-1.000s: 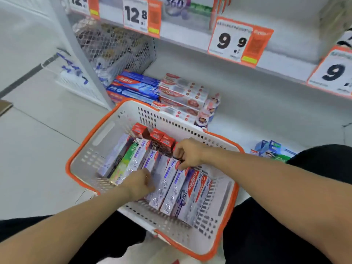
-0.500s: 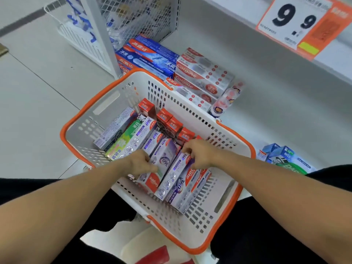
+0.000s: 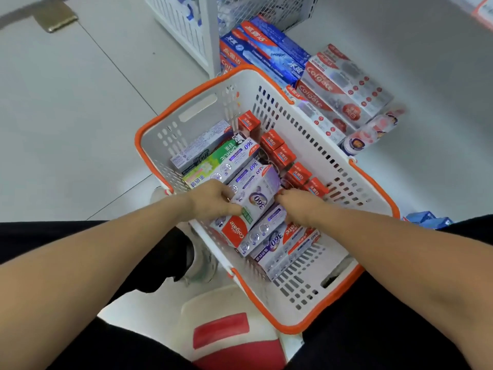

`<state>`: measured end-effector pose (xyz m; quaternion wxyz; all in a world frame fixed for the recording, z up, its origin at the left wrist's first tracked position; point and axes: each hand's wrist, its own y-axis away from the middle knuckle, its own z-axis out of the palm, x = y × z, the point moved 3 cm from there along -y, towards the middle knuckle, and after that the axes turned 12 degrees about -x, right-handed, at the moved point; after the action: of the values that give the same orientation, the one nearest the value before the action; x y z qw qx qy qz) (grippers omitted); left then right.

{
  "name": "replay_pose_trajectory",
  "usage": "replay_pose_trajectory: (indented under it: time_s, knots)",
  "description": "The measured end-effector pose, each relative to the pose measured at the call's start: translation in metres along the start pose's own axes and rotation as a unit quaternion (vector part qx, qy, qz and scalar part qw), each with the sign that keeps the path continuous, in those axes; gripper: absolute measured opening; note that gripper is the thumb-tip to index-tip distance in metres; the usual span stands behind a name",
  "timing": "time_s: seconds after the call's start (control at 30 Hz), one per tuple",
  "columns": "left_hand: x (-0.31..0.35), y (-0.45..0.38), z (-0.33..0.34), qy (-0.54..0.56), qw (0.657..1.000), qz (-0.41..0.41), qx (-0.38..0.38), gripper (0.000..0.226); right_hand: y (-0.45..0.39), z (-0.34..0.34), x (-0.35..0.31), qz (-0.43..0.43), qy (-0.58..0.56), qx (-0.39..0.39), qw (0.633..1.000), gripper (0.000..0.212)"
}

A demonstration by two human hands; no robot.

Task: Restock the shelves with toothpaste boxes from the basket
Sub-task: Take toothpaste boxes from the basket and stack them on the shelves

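Note:
A white basket with an orange rim (image 3: 314, 325) sits on the floor between my knees and holds several toothpaste boxes. My left hand (image 3: 213, 200) grips the near left side of a purple-and-white "360" toothpaste box (image 3: 256, 201), which is tilted up above the others. My right hand (image 3: 298, 206) has its fingers curled on the box's right edge. A green box (image 3: 213, 162) and several small red boxes (image 3: 282, 156) lie deeper in the basket. Stocked blue boxes (image 3: 269, 52) and red-and-white boxes (image 3: 344, 84) lie on the bottom shelf behind the basket.
A white shelf post (image 3: 210, 33) and a wire mesh rack (image 3: 266, 6) stand behind the basket on the left. A small bottle (image 3: 368, 134) lies beside the stocked boxes. Blue packs (image 3: 429, 218) sit by my right knee. Grey floor tiles lie to the left.
The view has tilted down, so the price tags have left the frame. Both hands have closed on the purple "360" box and raised its far end above the other boxes.

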<state>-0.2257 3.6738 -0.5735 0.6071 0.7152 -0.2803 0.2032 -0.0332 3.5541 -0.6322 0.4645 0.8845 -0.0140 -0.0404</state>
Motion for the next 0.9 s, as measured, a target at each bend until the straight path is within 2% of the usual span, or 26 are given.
replay_pose_trajectory:
  time_s: [0.13,0.2,0.3,0.37,0.43,0.5,0.6,0.67,0.73,0.77,0.83,0.87,0.9]
  knots:
    - [0.003,0.019,-0.016,0.033,0.999,-0.002,0.001,0.031,0.027,-0.033,-0.005,-0.018,0.072,-0.02,0.997,0.045]
    - [0.011,0.03,-0.025,0.081,0.997,0.003,-0.011,0.029,0.048,-0.052,-0.007,-0.009,0.062,-0.043,0.997,0.04]
    - [0.033,0.047,-0.039,0.157,0.987,0.02,-0.011,0.03,0.091,-0.089,0.004,0.024,-0.045,-0.058,0.997,0.053]
    - [0.063,0.059,-0.048,0.17,0.984,0.046,-0.001,0.03,0.12,-0.115,0.027,0.036,-0.165,-0.052,0.984,0.059]
    - [0.099,0.072,-0.057,0.186,0.979,0.08,0.025,0.022,0.149,-0.136,0.048,0.019,-0.32,-0.026,0.947,0.067]
    - [0.134,0.092,-0.07,0.205,0.97,0.112,0.068,0.017,0.176,-0.151,0.059,-0.019,-0.452,0.024,0.891,0.065]
    - [0.173,0.123,-0.09,0.208,0.959,0.15,0.118,0.012,0.205,-0.165,0.06,-0.117,-0.614,0.078,0.777,0.05]
    - [0.189,0.137,-0.104,0.229,0.945,0.176,0.151,0.015,0.221,-0.173,0.055,-0.182,-0.672,0.1,0.711,0.029]
    - [0.202,0.146,-0.11,0.258,0.931,0.201,0.162,0.019,0.229,-0.182,0.05,-0.227,-0.685,0.128,0.68,0.015]
    - [0.211,0.149,-0.109,0.264,0.926,0.22,0.156,0.023,0.23,-0.186,0.046,-0.246,-0.682,0.142,0.674,0.024]
    - [0.225,0.151,-0.104,0.288,0.912,0.256,0.141,0.039,0.227,-0.194,0.043,-0.259,-0.677,0.183,0.664,0.069]
    - [0.23,0.15,-0.102,0.309,0.901,0.27,0.14,0.042,0.224,-0.197,0.041,-0.258,-0.681,0.204,0.655,0.083]
    - [0.234,0.146,-0.1,0.331,0.89,0.283,0.138,0.04,0.22,-0.2,0.038,-0.251,-0.685,0.226,0.645,0.084]
